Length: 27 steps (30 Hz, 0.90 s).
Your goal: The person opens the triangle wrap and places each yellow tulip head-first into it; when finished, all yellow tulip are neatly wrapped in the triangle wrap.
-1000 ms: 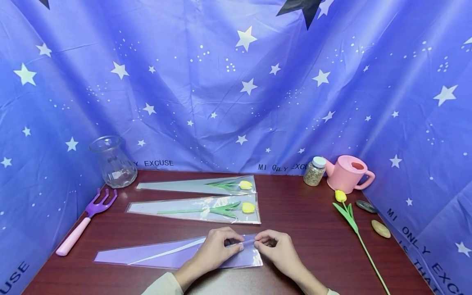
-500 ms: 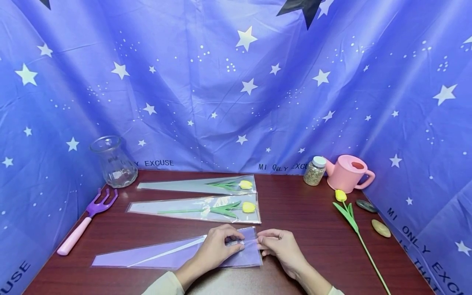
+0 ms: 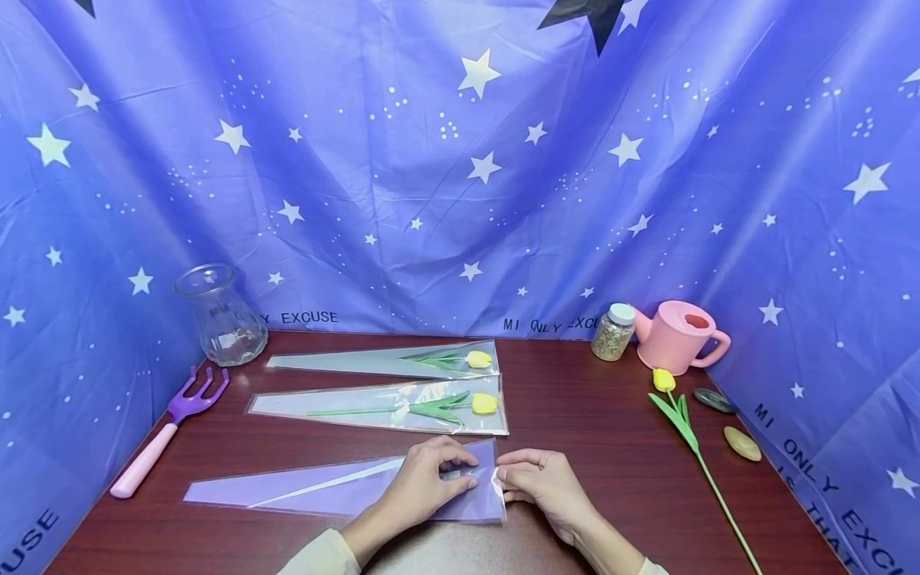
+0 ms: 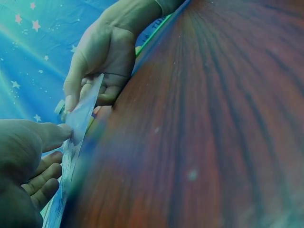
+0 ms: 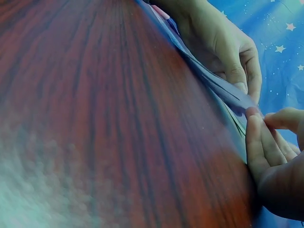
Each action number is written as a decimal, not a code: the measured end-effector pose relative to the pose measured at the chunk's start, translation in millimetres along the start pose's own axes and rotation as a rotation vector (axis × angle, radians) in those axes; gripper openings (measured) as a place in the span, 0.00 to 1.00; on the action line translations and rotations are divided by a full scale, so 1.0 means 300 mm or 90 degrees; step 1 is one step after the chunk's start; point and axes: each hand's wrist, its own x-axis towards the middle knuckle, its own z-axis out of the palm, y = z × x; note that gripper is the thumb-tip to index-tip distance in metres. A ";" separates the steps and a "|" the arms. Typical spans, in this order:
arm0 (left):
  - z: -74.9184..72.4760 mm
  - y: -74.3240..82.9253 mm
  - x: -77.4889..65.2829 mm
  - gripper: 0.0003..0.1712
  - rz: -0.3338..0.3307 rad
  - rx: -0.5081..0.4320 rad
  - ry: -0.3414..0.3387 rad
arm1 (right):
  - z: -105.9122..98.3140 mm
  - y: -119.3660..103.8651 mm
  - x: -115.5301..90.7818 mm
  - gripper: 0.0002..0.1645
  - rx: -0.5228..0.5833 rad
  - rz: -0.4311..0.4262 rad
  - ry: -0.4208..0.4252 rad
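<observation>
A flat purple flower wrapping sleeve (image 3: 302,489) lies on the table, with its narrow end to the left and its wide end between the hands. My left hand (image 3: 420,483) holds it near the wide end, thumb on the film and fingers curled. At the wide edge, my right hand (image 3: 542,489) pinches the film with thumb and fingertips. The left wrist view shows the sleeve's raised clear edge (image 4: 78,126) between both hands. Beyond it lie two clear sleeves, each with a yellow tulip (image 3: 483,403) inside. Part of the purple sleeve is hidden under my left hand.
A loose yellow tulip (image 3: 686,431) lies at the right, near two stones (image 3: 742,445). Behind stand a pink watering can (image 3: 676,339) and a white-capped jar (image 3: 613,335). At left are a glass vase (image 3: 226,319) and a purple hand fork (image 3: 172,423). A starry curtain encloses the table.
The sleeve's far wide corner has risen and its wide end has shifted slightly left. My right fingers moved around the wide edge. My left hand has stayed almost still.
</observation>
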 end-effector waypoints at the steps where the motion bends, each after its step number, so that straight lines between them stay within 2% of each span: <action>1: 0.001 0.000 0.000 0.11 0.000 0.000 -0.002 | 0.001 0.000 0.001 0.24 -0.006 -0.001 -0.001; 8: 0.010 0.004 0.000 0.11 0.029 0.001 0.000 | 0.002 -0.005 0.002 0.23 -0.027 -0.006 -0.009; 18: 0.014 0.008 0.000 0.08 0.041 0.002 0.013 | 0.005 -0.003 0.008 0.22 -0.042 -0.023 -0.022; 27: 0.024 -0.002 0.002 0.04 0.022 -0.039 0.052 | 0.008 -0.010 0.005 0.22 -0.042 -0.021 -0.022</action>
